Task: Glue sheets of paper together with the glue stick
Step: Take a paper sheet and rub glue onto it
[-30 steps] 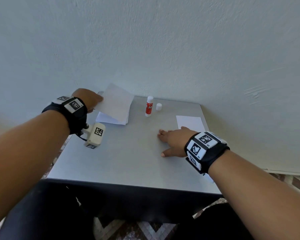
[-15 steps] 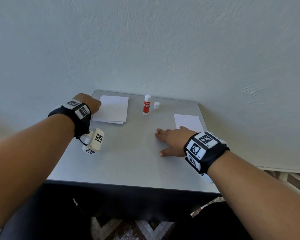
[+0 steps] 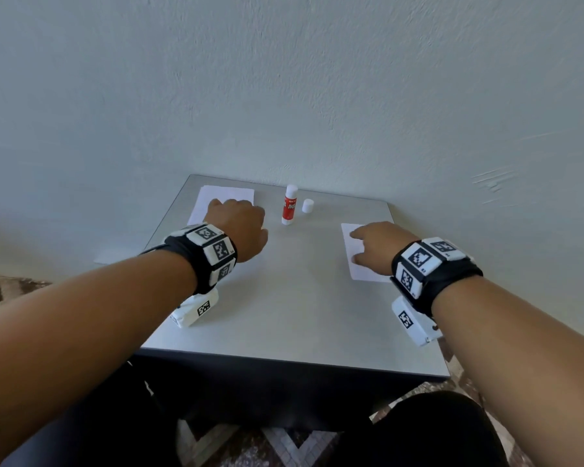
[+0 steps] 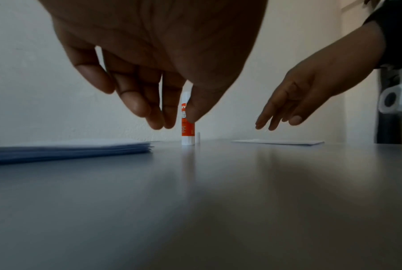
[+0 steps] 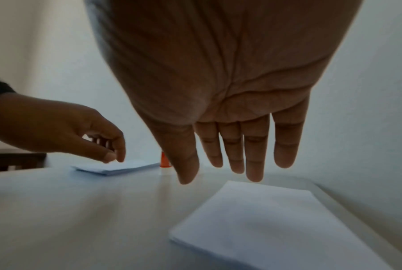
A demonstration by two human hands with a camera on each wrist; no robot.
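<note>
A red and white glue stick (image 3: 289, 204) stands uncapped at the back of the grey table (image 3: 284, 315), its white cap (image 3: 307, 205) just to its right. A stack of white sheets (image 3: 228, 197) lies at the back left. My left hand (image 3: 236, 224) hovers at the stack's near right corner, its fingers (image 4: 137, 104) hanging loosely curled and holding nothing. A smaller pile of white paper (image 3: 353, 261) lies at the right. My right hand (image 3: 375, 244) is spread over it with fingers (image 5: 253, 164) straight, just above the paper (image 5: 264, 219).
A pale wall (image 3: 317, 96) rises directly behind the table. The table's front edge (image 3: 284, 360) is near my lap, and patterned floor (image 3: 267, 443) shows below. Dark furniture (image 5: 10, 159) stands beyond the table's left side.
My left hand laid the lifted sheet back on the stack and moved right, off it. My right hand moved from the table's middle to over the right pile.
</note>
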